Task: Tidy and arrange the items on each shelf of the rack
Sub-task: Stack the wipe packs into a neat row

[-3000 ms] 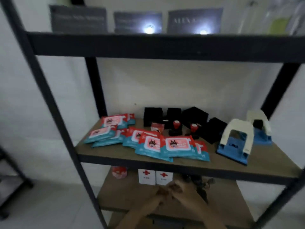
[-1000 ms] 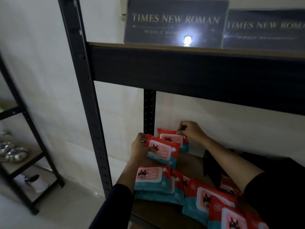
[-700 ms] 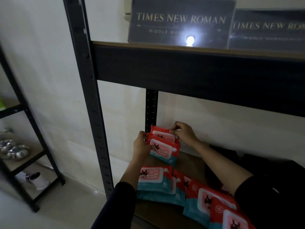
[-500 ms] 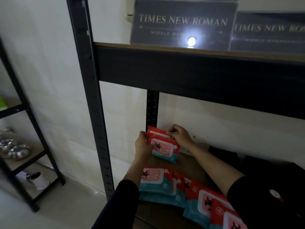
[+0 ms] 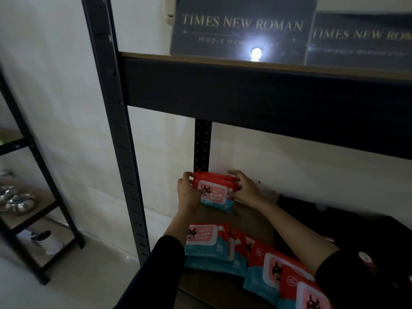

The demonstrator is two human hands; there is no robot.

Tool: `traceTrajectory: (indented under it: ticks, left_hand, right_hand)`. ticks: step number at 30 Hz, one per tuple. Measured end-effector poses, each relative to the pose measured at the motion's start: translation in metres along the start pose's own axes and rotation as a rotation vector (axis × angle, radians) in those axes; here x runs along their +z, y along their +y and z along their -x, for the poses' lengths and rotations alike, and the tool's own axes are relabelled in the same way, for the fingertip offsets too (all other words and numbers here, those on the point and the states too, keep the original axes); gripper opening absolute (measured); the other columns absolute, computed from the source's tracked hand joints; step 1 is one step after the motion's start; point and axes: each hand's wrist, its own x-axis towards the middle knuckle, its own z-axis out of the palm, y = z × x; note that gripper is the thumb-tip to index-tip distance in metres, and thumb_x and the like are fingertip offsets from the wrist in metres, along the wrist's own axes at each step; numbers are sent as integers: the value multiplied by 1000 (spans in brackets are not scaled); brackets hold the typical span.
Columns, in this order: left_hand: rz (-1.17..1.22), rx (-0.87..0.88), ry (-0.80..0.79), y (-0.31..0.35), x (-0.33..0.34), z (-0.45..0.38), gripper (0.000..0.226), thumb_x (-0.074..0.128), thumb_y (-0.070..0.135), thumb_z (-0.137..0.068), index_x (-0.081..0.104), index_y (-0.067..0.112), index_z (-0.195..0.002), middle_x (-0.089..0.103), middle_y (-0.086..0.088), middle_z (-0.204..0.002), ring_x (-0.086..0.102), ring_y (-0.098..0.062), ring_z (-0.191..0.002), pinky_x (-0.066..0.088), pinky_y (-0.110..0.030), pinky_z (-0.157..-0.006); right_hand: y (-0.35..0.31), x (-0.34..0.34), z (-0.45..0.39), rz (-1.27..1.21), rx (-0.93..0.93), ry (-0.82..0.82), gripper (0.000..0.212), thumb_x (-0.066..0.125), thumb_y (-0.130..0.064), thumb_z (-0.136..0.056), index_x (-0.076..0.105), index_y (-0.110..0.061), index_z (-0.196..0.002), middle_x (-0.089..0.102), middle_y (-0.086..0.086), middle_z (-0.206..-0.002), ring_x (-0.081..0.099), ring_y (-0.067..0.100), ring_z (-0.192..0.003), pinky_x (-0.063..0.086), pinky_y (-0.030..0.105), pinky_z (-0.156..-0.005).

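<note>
Our left hand [image 5: 188, 192] and right hand [image 5: 244, 188] clasp a stack of wipe packs [image 5: 215, 192] from either side at the shelf's [image 5: 252, 221] back-left corner. More packs [image 5: 223, 246] lie nearer us — the rightmost cut off; dark objects [image 5: 334, 221] right are indistinct.

Two bare forearms in dark sleeves, reaching forward.
Left hand [image 5: 188, 192] and right hand [image 5: 244, 189] facing each other, fingers curled, clamped on opposite sides of one held stack.
</note>
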Motion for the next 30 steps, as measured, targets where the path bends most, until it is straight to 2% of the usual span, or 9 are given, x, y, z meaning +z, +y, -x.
traceTrajectory:
  ticks: [3,8,12,15,17,19,23,27,30]
  left_hand:
    - [1,-36,-5,-3,-1,0,44,71,9,-82,47,15,-118,52,-8,-120,57,-14,-95,46,-8,-47]
    - [-35,-111,-22,-7,0,1,53,75,13,-80,44,10,-123,49,-11,-125,57,-25,-113,50,-23,-74]
    - [-59,-120,-32,-4,-2,5,60,76,14,-79,41,11,-128,45,-12,-129,53,-27,-118,51,-33,-89]
    - [-180,-144,-14,-4,-11,12,62,75,23,-81,39,11,-130,43,-14,-131,48,-29,-121,46,-39,-97]
    - [-320,-190,-52,-4,-19,20,58,71,36,-83,42,11,-127,44,-15,-129,46,-30,-120,44,-41,-97]
    - [-476,-248,-120,-2,-29,33,63,65,50,-83,43,9,-126,46,-16,-127,43,-31,-120,40,-41,-96]
    - [-749,-273,-321,6,-51,64,83,58,68,-77,41,9,-133,44,-15,-130,40,-32,-124,38,-43,-102]
    - [-792,-259,-560,14,-64,74,88,68,64,-72,41,9,-136,49,-13,-133,46,-31,-123,40,-41,-104]
    - [-731,-275,-628,10,-64,75,91,80,54,-65,41,11,-135,49,-10,-134,47,-28,-122,42,-39,-99]
  right_hand:
    - [5,5,2,-28,-2,32,76,78,-5,-75,42,-17,-141,51,8,-138,50,25,-128,52,35,-95]
    - [8,9,6,56,-7,42,92,84,-28,-72,32,-23,-147,41,7,-145,44,24,-131,46,39,-102]
    - [-1,14,14,85,-34,131,87,80,-28,-76,30,-23,-147,33,8,-146,41,21,-131,48,37,-100]
    - [-9,16,24,121,-140,387,58,74,-23,-83,43,-17,-132,40,5,-133,49,14,-116,54,29,-90]
    - [-17,15,32,110,-214,446,30,69,-19,-86,51,-17,-110,53,0,-110,56,10,-88,56,29,-73]
    - [-22,13,40,100,-207,285,16,67,-17,-89,54,-15,-99,58,-6,-90,54,6,-71,48,23,-61]
    - [-28,11,61,241,32,-216,34,64,-41,-90,63,-18,-115,59,-13,-101,55,2,-89,38,10,-64]
    - [-25,-1,72,233,156,-355,46,65,-55,-82,63,-25,-118,62,-12,-108,58,3,-96,44,18,-70]
    - [-27,-17,77,284,225,-423,51,68,-55,-78,61,-27,-121,62,-8,-116,59,9,-104,49,24,-77]
